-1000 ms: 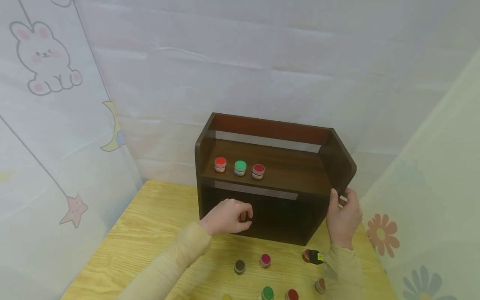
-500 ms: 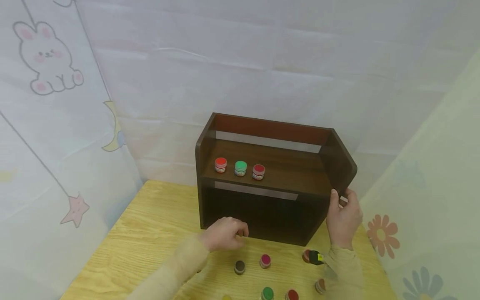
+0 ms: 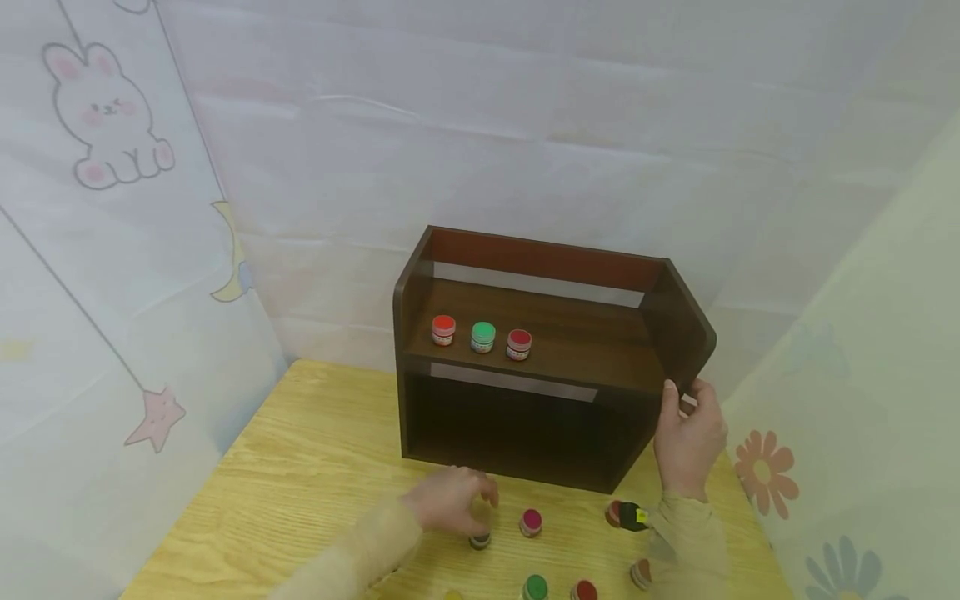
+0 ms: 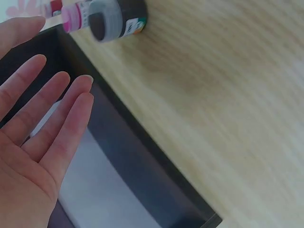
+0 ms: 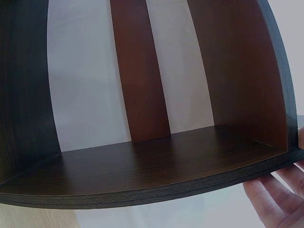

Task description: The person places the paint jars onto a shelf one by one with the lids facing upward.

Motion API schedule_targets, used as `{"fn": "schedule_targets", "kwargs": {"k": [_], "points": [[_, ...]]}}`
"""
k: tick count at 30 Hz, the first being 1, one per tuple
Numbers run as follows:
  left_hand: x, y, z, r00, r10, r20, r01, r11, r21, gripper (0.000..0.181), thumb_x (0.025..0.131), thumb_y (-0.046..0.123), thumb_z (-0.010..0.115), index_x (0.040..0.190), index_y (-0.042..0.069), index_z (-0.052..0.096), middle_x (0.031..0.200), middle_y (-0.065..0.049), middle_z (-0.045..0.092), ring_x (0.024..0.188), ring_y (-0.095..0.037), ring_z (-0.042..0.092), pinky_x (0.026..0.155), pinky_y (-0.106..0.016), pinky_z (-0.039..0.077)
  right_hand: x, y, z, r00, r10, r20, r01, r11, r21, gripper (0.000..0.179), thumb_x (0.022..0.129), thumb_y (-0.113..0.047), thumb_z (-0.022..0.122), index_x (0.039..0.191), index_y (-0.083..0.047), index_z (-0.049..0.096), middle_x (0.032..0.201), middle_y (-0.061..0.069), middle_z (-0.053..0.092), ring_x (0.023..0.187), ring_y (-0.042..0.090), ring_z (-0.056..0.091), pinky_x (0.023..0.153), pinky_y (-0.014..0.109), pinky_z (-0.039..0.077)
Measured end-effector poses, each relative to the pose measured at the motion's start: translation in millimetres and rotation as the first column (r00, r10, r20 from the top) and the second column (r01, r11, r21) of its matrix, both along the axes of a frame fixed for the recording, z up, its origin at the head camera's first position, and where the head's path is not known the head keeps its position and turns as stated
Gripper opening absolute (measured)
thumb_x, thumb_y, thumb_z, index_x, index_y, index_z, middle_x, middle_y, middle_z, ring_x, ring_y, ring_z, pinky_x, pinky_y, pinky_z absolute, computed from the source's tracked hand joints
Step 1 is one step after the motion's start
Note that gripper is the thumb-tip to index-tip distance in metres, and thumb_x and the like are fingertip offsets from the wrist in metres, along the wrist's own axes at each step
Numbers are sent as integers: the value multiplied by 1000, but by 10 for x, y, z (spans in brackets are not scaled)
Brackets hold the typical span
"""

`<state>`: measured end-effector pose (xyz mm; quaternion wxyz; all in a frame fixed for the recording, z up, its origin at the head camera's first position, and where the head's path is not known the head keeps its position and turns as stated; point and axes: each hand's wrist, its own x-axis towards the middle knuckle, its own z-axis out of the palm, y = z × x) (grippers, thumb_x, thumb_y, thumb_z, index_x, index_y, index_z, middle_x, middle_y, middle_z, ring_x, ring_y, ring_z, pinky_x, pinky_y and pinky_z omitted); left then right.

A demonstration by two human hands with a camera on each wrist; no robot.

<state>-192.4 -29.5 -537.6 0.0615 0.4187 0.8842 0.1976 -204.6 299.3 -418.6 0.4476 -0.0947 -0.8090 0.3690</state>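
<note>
My left hand (image 3: 452, 500), fingers spread and relaxed, is over the table close to a small paint jar with a dark lid (image 3: 480, 542). In the left wrist view a gap shows between the left hand (image 4: 42, 128) and that dark jar (image 4: 121, 21). My right hand (image 3: 688, 437) grips the right side panel of a dark brown two-tier shelf (image 3: 525, 375), thumb on its front edge. Part of the right hand (image 5: 280, 194) is hidden behind the panel in the right wrist view. Orange-red (image 3: 443, 330), light green (image 3: 483, 337) and dark red (image 3: 518, 344) jars stand on the upper tier.
More jars are on the wood-grain table (image 3: 300, 467): magenta (image 3: 531, 522), green (image 3: 536, 587), red (image 3: 584, 590) and brown (image 3: 641, 573). A reddish jar (image 3: 613, 512) sits partly behind a black object (image 3: 632, 517) by the right wrist. A pale printed cloth (image 3: 480, 125) hangs behind.
My left hand has come down from in front of the shelf's lower tier toward the dark-lidded jar, its fingers loosening. The right hand stays on the side panel.
</note>
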Motion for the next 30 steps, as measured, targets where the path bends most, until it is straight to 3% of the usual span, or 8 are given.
{"fn": "schedule_targets", "kwargs": {"k": [7,15,24,30], "points": [[63,12,-165,998,-46,-41,47,999,23,22,77,30,85,95,22,76,90,19,68,73,7,54,66,-11,42,-3,11,-8,1000,-5,3,5,1000,0,31,102,-22,64,113,7,64,113,22,69,90,41,71,72,1,35],[63,26,-361,994,-60,-87,65,996,57,19,72,24,85,87,26,74,83,23,63,74,9,51,66,-8,40,-1,5,1,1000,-9,8,9,1000,2,31,102,-22,64,113,7,64,113,22,69,90,41,71,72,1,34],[87,32,-376,998,-49,-38,50,998,31,26,69,18,87,91,25,75,87,22,65,79,7,54,71,-10,42,8,-6,-1,1000,-7,5,7,1000,10,31,102,-22,64,113,7,65,114,22,68,90,41,72,72,0,34],[119,63,-368,1000,-9,-15,9,999,-38,36,64,17,89,95,26,75,89,21,64,80,4,54,72,-14,43,9,-11,-3,1000,-4,2,4,1000,8,30,102,-21,64,113,7,65,113,22,68,90,40,71,73,1,34]]}}
